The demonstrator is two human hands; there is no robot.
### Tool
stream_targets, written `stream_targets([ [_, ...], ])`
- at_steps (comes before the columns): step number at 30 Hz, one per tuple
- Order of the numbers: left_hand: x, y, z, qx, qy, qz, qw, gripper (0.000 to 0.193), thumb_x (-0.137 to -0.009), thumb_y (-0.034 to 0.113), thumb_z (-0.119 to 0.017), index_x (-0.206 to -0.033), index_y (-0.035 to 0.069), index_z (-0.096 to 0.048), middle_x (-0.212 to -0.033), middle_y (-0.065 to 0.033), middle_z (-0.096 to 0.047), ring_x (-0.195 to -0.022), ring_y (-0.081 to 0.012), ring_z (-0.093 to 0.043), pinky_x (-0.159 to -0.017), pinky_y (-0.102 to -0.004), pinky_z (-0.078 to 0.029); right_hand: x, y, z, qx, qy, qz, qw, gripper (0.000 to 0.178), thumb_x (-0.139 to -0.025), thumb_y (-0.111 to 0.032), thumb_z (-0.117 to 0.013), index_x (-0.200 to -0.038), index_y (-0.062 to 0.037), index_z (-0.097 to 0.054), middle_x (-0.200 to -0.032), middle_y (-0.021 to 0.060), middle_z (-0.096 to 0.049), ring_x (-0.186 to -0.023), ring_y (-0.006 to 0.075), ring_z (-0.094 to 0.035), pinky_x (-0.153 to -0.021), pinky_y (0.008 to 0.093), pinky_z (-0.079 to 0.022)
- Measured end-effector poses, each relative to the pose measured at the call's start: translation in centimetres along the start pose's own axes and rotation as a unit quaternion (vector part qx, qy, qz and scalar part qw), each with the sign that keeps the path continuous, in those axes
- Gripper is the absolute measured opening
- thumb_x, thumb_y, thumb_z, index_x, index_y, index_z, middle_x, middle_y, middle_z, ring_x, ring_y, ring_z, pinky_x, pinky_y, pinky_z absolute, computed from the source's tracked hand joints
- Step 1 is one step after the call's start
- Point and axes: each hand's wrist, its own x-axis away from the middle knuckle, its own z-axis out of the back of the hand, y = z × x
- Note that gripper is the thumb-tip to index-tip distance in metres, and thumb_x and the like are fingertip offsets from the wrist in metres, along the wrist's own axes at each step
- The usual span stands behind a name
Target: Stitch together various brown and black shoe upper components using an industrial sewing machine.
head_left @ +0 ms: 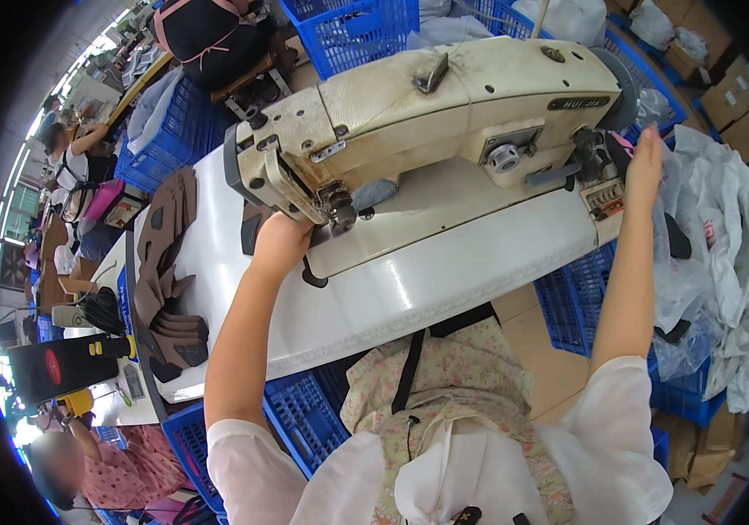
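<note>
In at the needle end of the sewing machine [444,98] with the left hand [282,243], fingertips lost from sight under the head; can't tell whether pinching or pressing flat. Just left of the wrist, on the white table [392,293]: a brown piece [254,215] with a dark patch, partly covered. Over to the far end with the right hand [644,171], raised below the wheel [624,92], edge-on, fingers straight and close together, beside a pink-and-black scrap [623,141] and plastic bags [729,254]; no telling if gripping anything. Looks like placing a piece at the needle. More brown pieces [156,271] overlapping at the table's left end. Probably calls next for steadying with the left, bringing the right across, then feeding the edge through evenly.
</note>
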Motion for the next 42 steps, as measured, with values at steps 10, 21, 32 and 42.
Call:
stream_targets([
  [10,1.0,-0.8,0.4,0.018,-0.005,0.002,1.0,0.042,-0.074,0.0,-0.065,-0.112,0.015,-0.074,-0.112,-0.0129,-0.07,-0.103,-0.0348,-0.064,-0.087,-0.0426,-0.053,-6.5,-1.6,-2.6,-0.014,-0.238,-0.185,0.953,0.065,-0.095,-0.057,-0.057,-0.118,0.0044,-0.063,-0.111,0.0151,-0.069,-0.102,0.0227,-0.067,-0.091,0.0341,-0.05],
  [21,0.4,-0.7,-0.7,0.006,0.028,-0.008,1.0,0.034,-0.078,0.004,-0.068,-0.11,0.014,-0.074,-0.105,-0.0138,-0.071,-0.096,-0.036,-0.066,-0.081,-0.0451,-0.053,-14.4,-4.8,-7.3,0.351,-0.327,0.039,0.876,0.077,-0.089,-0.069,-0.052,-0.113,0.0015,-0.071,-0.11,0.0223,-0.071,-0.107,0.0348,-0.066,-0.096,0.0418,-0.046],
  [32,1.0,-0.8,1.1,-0.028,0.043,-0.125,0.991,0.047,-0.067,-0.005,-0.06,-0.114,0.004,-0.066,-0.116,-0.0208,-0.065,-0.108,-0.0426,-0.06,-0.092,-0.0494,-0.048,-0.1,2.8,6.4,0.311,-0.398,0.183,0.843,0.021,-0.079,-0.008,-0.061,-0.096,-0.0098,-0.074,-0.097,0.0102,-0.07,-0.094,0.0311,-0.068,-0.082,0.0404,-0.054],
  [42,-0.3,-2.1,-0.9,-0.139,0.076,-0.11,0.981,0.027,-0.087,0.008,-0.053,-0.108,0.009,-0.069,-0.108,-0.0162,-0.069,-0.103,-0.0357,-0.065,-0.085,-0.0453,-0.052,1.6,3.8,7.0,0.375,-0.538,0.182,0.733,0.018,-0.071,-0.007,-0.066,-0.088,-0.0079,-0.068,-0.086,0.0122,-0.068,-0.085,0.0343,-0.067,-0.074,0.0428,-0.053],
])
